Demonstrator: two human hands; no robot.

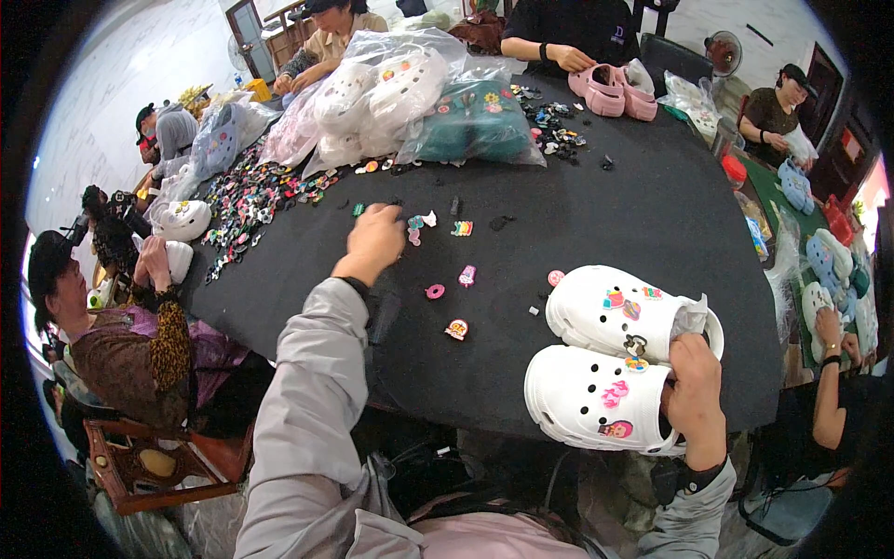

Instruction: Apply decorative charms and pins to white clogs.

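Two white clogs lie side by side on the table's near right, toes pointing left, with colourful shoe charms on their tops. My right hand grips them at their foot openings, some fingers hidden inside. Further left, my left hand is low over the table with its fingers curled; whatever they hold is hidden. Close to it are a multicoloured charm and a small green charm. Between hand and clogs lie a pink ring charm, a pink charm, a rainbow charm and a round red-and-yellow charm.
The black-covered table carries a heap of loose charms at left and bagged clogs at the back. Co-workers sit around; one handles pink clogs across the table, another holds a white clog at left.
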